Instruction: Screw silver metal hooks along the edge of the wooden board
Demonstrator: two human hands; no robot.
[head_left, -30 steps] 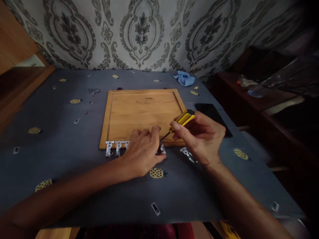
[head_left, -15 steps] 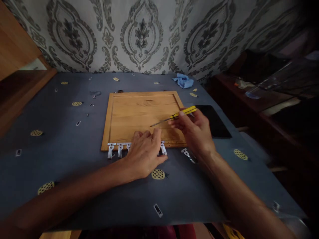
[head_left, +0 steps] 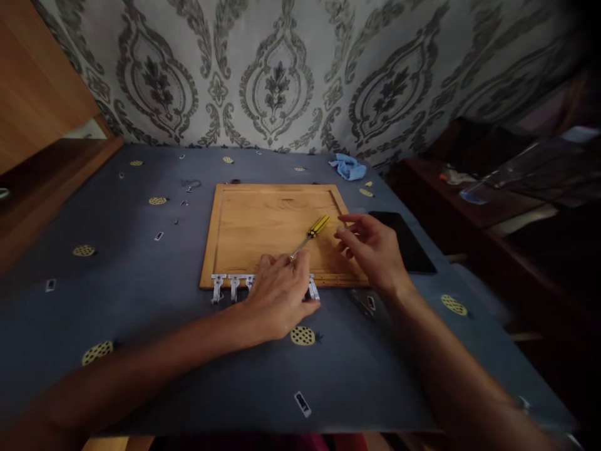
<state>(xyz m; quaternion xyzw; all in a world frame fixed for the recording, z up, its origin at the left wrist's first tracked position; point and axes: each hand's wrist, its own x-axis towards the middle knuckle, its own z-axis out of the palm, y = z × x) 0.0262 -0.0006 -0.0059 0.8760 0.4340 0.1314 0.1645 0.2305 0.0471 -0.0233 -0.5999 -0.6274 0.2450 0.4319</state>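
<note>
A framed wooden panel [head_left: 253, 219] lies flat on the table. Silver metal hooks [head_left: 217, 288], each with a T-shaped plate, line its near edge. My left hand [head_left: 279, 297] covers the middle of this row, fingers bent over the panel and thumb beside the rightmost visible hook; its grip underneath is hidden. A screwdriver [head_left: 319, 225] with a yellow-and-black handle lies tilted on the panel, its tip by my left fingers. To its right, my right hand [head_left: 373, 247] hovers with fingers apart, holding nothing. Another hook [head_left: 363, 305] lies blurred near the panel's front right corner.
A black flat object [head_left: 406, 244] sits right of the panel, partly behind my right hand. Blue cloth [head_left: 348, 167] lies at the back right. Small metal pieces [head_left: 184, 203] are scattered on the pineapple-print tablecloth [head_left: 154, 282]. A wooden cabinet [head_left: 47, 75] stands left.
My right hand has let go of the screwdriver, which now lies on the panel. My left hand stays over the hooks. The camera view has shifted slightly.
</note>
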